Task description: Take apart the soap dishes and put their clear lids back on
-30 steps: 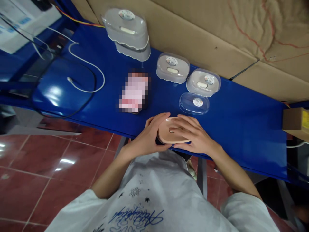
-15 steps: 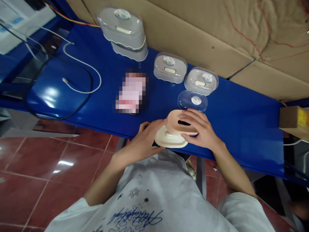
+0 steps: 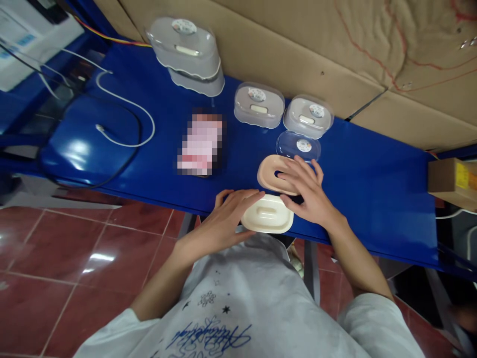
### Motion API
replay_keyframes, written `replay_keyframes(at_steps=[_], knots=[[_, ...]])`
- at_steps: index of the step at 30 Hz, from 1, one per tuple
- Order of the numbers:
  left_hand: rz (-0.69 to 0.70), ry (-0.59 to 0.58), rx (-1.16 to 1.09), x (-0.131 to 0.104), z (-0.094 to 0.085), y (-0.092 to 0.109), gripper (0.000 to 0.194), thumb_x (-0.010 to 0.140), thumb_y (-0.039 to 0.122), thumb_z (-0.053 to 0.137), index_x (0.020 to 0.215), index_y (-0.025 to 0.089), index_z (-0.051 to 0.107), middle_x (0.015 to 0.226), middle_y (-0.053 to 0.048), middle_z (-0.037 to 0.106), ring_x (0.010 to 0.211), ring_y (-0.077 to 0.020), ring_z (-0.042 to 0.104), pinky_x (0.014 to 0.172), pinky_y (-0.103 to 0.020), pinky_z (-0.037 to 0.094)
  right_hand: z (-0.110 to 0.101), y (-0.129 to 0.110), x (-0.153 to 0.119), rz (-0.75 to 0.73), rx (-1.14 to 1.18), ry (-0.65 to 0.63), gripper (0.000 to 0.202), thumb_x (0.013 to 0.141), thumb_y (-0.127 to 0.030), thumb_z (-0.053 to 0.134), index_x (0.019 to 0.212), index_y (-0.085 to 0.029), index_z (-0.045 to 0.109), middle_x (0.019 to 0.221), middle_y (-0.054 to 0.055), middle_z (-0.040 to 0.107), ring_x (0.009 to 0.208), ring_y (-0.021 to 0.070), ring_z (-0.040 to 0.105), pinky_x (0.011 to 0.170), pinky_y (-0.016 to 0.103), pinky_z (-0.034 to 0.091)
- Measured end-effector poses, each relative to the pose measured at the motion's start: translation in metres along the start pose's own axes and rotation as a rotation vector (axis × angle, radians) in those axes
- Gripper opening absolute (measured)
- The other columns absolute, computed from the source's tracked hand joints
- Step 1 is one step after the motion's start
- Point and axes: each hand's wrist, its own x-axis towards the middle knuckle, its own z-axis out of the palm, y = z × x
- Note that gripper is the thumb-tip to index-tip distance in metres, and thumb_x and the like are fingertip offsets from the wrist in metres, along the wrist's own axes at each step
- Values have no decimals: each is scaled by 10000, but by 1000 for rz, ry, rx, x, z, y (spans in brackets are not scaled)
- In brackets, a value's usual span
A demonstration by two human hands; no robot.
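My left hand point(image 3: 227, 214) spans the left end of a cream oval piece point(image 3: 274, 223), fingers at its far edge and thumb near its front. This shallow piece has a raised bar in its middle and sits at the table's front edge. Just beyond it lies a peach oval cover point(image 3: 268, 171) with a slot in its middle. My right hand point(image 3: 311, 191) rests over the cover's right part, fingers spread; the thumb points toward the cream piece. A clear oval lid point(image 3: 288, 144) with a round sticker lies behind the cover.
On the blue table point(image 3: 380, 199), two lidded oval boxes point(image 3: 259, 107) stand toward the back, with a taller stack point(image 3: 184, 49) farther left. A blurred-out phone-like object point(image 3: 201, 144) lies left of centre. Cables point(image 3: 149, 112) run across the left. A cardboard box point(image 3: 443, 176) is at right.
The peach cover has moved back off the cream piece and down onto the table, uncovering the raised bar. My right-hand fingers have spread; my left hand stays beside the cream piece.
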Motion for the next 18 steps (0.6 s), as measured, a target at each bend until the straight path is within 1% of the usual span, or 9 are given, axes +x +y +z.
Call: replay_keyframes(at_steps=[4,7,9,10,12,14,15,16,18], knots=[[-45,49,35,-1,3,3,925,955,362,783,1706,355,242,1686,-156,471,1532,-389,480,1259,-612,293,-1,-31,-16,-191,20,-37,575,1001,-472,720,1531,-340,540,1590,67,624,1514,342,546,1275,602,390],[-65,85,32,-5,3,5,886,973,356,768,1699,348,262,1656,-163,502,1550,-394,462,1285,-643,265,12,-50,-31,-212,-24,-82,479,1035,-378,699,1497,-318,590,1505,65,697,1389,311,656,1196,566,486],[-86,108,-48,-10,5,7,851,976,371,769,1683,358,297,1694,-161,450,1588,-390,411,1304,-650,264,21,-56,-40,-176,-33,-52,419,1042,-294,689,1455,-337,632,1453,47,732,1312,292,704,1115,534,542],[-100,145,-129,-12,6,9,847,966,391,782,1671,367,314,1726,-157,400,1608,-386,381,1305,-644,287,24,-58,-42,-159,-21,-20,401,1037,-270,696,1430,-343,653,1414,41,755,1273,285,723,1071,514,564],[-145,294,-369,-16,11,14,835,949,444,797,1644,392,338,1768,-134,324,1624,-373,357,1293,-616,359,27,-62,-44,-131,27,67,373,1023,-252,718,1383,-343,687,1309,30,801,1188,270,756,988,473,591],[-226,463,-675,-19,15,22,742,986,490,734,1619,400,357,1755,-113,358,1590,-343,427,1272,-584,419,25,-68,-43,-112,87,163,351,1011,-241,736,1351,-325,707,1218,22,826,1115,251,773,937,443,601],[-288,492,-839,-20,17,27,666,1020,513,668,1607,386,379,1730,-112,408,1560,-333,475,1260,-575,443,24,-72,-42,-111,106,200,339,1008,-236,741,1337,-313,714,1195,20,832,1091,242,777,924,433,601],[-363,475,-1006,-19,17,32,605,1049,544,592,1595,356,412,1697,-122,466,1527,-336,519,1239,-573,474,22,-76,-40,-117,112,223,325,1007,-234,744,1322,-308,721,1191,19,834,1080,235,778,920,427,600],[-524,377,-1305,-17,16,42,592,1072,599,473,1561,267,492,1613,-157,574,1483,-364,570,1187,-576,534,19,-82,-34,-154,100,218,299,1013,-258,743,1304,-322,734,1206,7,834,1099,228,773,950,428,592]])
